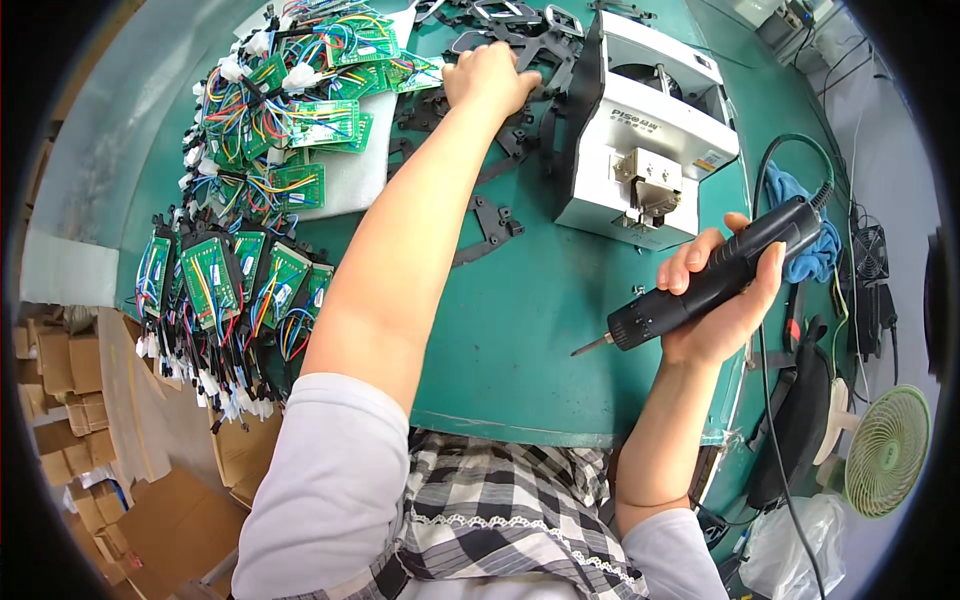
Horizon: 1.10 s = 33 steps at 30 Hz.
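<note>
My right hand (725, 300) is wrapped round a black electric screwdriver (690, 285), its bit pointing down and left above the green table (530, 350). A black cord leaves its rear end. My left hand (490, 80) is stretched to the far side, fingers curled down among black plastic brackets (550, 50). Its fingertips are hidden, so I cannot make out what they hold. Just left of that hand, green circuit boards (325, 122) with coloured wires lie piled on a white foam sheet (350, 190). Another black bracket (490, 228) lies flat on the table, right of my left forearm.
A white screw-feeder-like machine (640, 130) stands at the far right. Black parts with wired boards (210, 280) crowd the left edge. Along the right are a blue cloth (815, 225), the hanging cord (768, 400) and a green fan (888, 450). Cardboard boxes (180, 520) stand at lower left.
</note>
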{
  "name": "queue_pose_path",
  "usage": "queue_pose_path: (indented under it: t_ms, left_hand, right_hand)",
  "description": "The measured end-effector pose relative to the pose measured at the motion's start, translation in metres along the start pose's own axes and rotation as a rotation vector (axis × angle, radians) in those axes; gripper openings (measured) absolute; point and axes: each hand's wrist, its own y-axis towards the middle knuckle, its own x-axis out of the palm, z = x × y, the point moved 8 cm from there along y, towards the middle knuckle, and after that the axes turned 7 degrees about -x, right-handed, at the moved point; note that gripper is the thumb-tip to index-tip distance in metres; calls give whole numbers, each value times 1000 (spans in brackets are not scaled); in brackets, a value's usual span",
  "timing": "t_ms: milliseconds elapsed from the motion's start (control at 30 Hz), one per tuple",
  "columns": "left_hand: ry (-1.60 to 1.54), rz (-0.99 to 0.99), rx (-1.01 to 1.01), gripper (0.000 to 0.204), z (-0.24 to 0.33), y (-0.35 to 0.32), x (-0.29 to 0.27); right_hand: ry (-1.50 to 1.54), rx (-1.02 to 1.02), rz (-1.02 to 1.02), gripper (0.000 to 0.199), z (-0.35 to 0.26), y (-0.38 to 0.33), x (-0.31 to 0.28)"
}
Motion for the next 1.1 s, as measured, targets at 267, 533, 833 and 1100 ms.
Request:
queue_pose_path:
  t_ms: [267, 533, 833, 1100]
  left_hand:
    - [-579, 54, 167, 36, -30, -72, -104]
    - [-178, -517, 451, 31, -24, -227, -85]
    - [844, 97, 347, 30, -122, -55, -134]
    - [-400, 130, 204, 47, -107, -51, -238]
  right_hand:
    - [34, -39, -29, 52, -11, 0, -2]
    - [97, -78, -138, 54, -20, 1, 3]
    - [18, -76, -82, 52, -11, 5, -11]
    - [70, -49, -35, 52, -14, 8, -20]
